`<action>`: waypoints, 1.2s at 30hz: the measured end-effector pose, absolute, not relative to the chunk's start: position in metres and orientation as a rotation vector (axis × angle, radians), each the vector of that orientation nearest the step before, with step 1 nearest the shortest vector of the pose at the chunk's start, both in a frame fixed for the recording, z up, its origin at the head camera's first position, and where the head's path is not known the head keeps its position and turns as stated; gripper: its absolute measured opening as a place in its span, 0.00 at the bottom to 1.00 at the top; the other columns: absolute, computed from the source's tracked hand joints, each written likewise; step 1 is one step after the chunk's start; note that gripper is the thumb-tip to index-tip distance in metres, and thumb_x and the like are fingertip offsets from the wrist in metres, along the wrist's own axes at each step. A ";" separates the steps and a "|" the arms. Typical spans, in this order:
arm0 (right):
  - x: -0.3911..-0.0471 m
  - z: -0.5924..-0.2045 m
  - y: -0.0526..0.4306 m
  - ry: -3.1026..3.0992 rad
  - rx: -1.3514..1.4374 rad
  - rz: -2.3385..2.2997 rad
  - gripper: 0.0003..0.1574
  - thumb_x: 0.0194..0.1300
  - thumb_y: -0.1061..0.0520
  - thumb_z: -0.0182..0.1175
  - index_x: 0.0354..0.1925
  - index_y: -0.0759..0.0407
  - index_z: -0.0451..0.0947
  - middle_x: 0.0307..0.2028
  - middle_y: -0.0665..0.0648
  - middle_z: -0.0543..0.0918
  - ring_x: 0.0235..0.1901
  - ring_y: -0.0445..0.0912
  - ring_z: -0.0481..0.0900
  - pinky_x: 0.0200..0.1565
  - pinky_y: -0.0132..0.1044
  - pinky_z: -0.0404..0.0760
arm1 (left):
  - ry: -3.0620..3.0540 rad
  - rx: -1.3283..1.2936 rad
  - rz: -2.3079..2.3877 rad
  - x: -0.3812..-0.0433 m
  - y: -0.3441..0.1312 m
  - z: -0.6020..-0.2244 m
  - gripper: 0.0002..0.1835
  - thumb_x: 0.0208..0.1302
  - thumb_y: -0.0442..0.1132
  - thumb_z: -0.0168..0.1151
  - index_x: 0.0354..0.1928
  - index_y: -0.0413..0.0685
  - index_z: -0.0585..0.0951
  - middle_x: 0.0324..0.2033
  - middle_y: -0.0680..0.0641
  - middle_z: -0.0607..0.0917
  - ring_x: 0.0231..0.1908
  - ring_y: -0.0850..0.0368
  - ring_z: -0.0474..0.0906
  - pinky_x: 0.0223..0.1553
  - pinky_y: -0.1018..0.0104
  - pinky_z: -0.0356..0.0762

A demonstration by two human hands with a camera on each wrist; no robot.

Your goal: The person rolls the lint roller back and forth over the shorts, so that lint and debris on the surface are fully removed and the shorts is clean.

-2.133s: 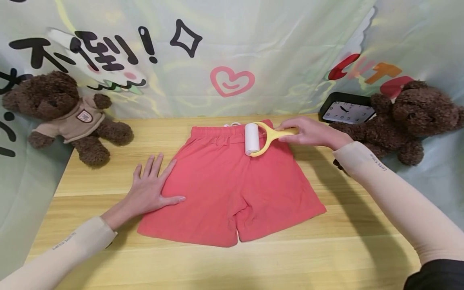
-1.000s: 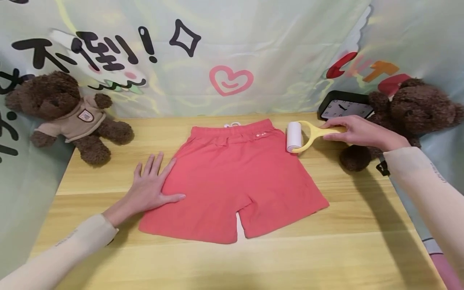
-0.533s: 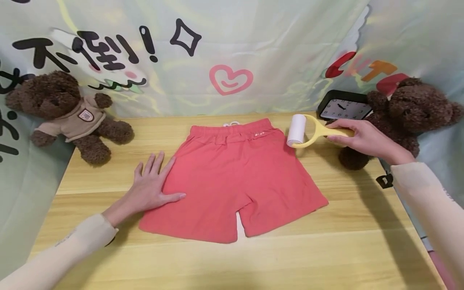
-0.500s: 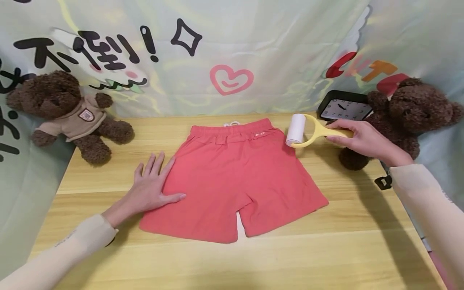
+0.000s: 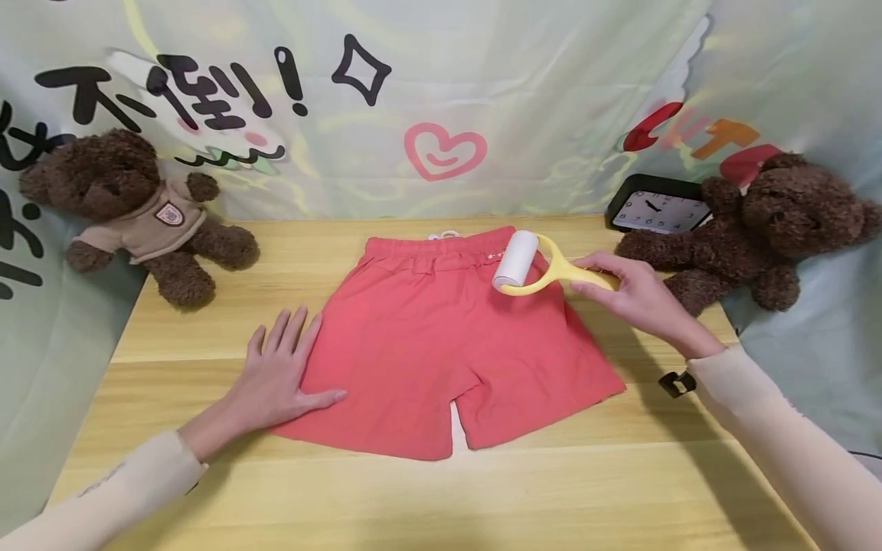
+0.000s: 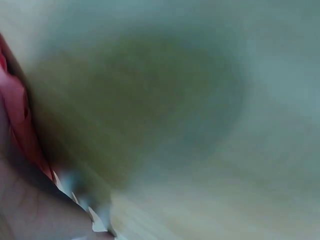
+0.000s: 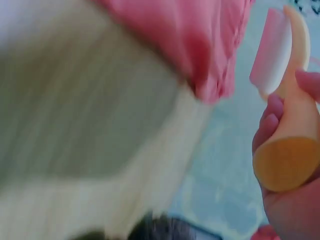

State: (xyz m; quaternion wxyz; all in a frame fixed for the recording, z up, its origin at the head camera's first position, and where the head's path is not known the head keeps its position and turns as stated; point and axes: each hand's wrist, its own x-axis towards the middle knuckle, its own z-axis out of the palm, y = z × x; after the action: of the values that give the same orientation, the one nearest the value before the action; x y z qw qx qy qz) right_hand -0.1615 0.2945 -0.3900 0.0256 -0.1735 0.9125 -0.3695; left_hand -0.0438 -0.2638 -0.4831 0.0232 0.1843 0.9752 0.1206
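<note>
A pair of red shorts (image 5: 413, 344) lies flat on the wooden table, its waistband with a white drawstring toward the back. My right hand (image 5: 637, 295) grips the yellow handle of a lint roller (image 5: 517, 260), whose white roll overlaps the upper right part of the shorts in the head view. In the right wrist view, fingers and thumb wrap the lint roller's handle (image 7: 287, 150). My left hand (image 5: 276, 375) rests with straight, spread fingers along the left edge of the shorts, thumb on the fabric. The left wrist view is mostly blurred, with a sliver of shorts (image 6: 20, 110) at its left.
A brown teddy bear (image 5: 141, 222) in a beige sweater sits at the back left of the table (image 5: 331, 505). Another teddy bear (image 5: 765, 237) leans at the right, beside a black-framed clock (image 5: 658, 205). A printed curtain (image 5: 544, 92) hangs behind the table.
The lint roller moved right to the shorts' right edge, then came back left over the upper right part. The left hand slid slightly toward the front left.
</note>
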 end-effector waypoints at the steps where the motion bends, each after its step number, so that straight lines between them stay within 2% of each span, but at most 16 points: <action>1: -0.160 -0.393 0.289 2.819 -0.548 -1.149 0.20 0.74 0.55 0.74 0.62 0.50 0.89 0.48 0.53 0.89 0.36 0.46 0.77 0.36 0.30 0.75 | 3.026 0.575 0.372 -0.042 -0.264 -0.483 0.70 0.59 0.79 0.68 0.88 0.39 0.51 0.84 0.30 0.51 0.82 0.27 0.45 0.71 0.20 0.44; 8: -0.150 -0.399 0.246 2.863 -0.561 -1.085 0.19 0.74 0.50 0.75 0.60 0.48 0.90 0.51 0.50 0.90 0.40 0.46 0.79 0.41 0.36 0.74 | 3.074 0.603 0.393 -0.026 -0.271 -0.485 0.71 0.56 0.80 0.70 0.88 0.42 0.53 0.83 0.29 0.54 0.81 0.27 0.48 0.70 0.20 0.46; 15: -0.141 -0.397 0.192 2.797 -0.668 -1.163 0.21 0.69 0.54 0.78 0.59 0.52 0.90 0.44 0.50 0.89 0.36 0.48 0.76 0.39 0.43 0.74 | 3.094 0.601 0.433 -0.013 -0.277 -0.490 0.72 0.53 0.81 0.71 0.88 0.44 0.54 0.83 0.30 0.54 0.81 0.28 0.48 0.70 0.21 0.45; 23: -0.136 -0.402 0.134 2.733 -0.876 -1.183 0.20 0.70 0.53 0.78 0.58 0.50 0.89 0.42 0.45 0.87 0.35 0.44 0.77 0.38 0.43 0.78 | 3.127 0.613 0.492 -0.005 -0.282 -0.496 0.69 0.53 0.79 0.73 0.87 0.44 0.59 0.82 0.30 0.57 0.81 0.28 0.48 0.70 0.22 0.46; 29: -0.131 -0.405 0.094 2.687 -0.981 -1.116 0.22 0.73 0.52 0.72 0.63 0.52 0.86 0.48 0.45 0.87 0.35 0.43 0.77 0.39 0.41 0.79 | 3.128 0.612 0.519 -0.001 -0.286 -0.496 0.68 0.54 0.78 0.73 0.87 0.46 0.58 0.83 0.31 0.57 0.81 0.28 0.48 0.70 0.22 0.45; 36: -0.130 -0.404 0.057 2.682 -1.051 -0.999 0.25 0.76 0.50 0.70 0.67 0.53 0.85 0.57 0.49 0.87 0.44 0.41 0.80 0.46 0.38 0.80 | 3.132 0.613 0.526 0.004 -0.285 -0.498 0.64 0.59 0.75 0.72 0.87 0.46 0.61 0.83 0.32 0.56 0.81 0.29 0.49 0.71 0.22 0.44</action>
State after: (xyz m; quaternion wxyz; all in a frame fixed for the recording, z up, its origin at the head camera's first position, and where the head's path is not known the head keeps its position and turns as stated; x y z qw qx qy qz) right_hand -0.1302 0.0573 -0.4038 0.0463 -0.3444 0.8787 -0.3274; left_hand 0.0043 -0.2854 -0.4978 -0.0464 0.1893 0.9673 0.1625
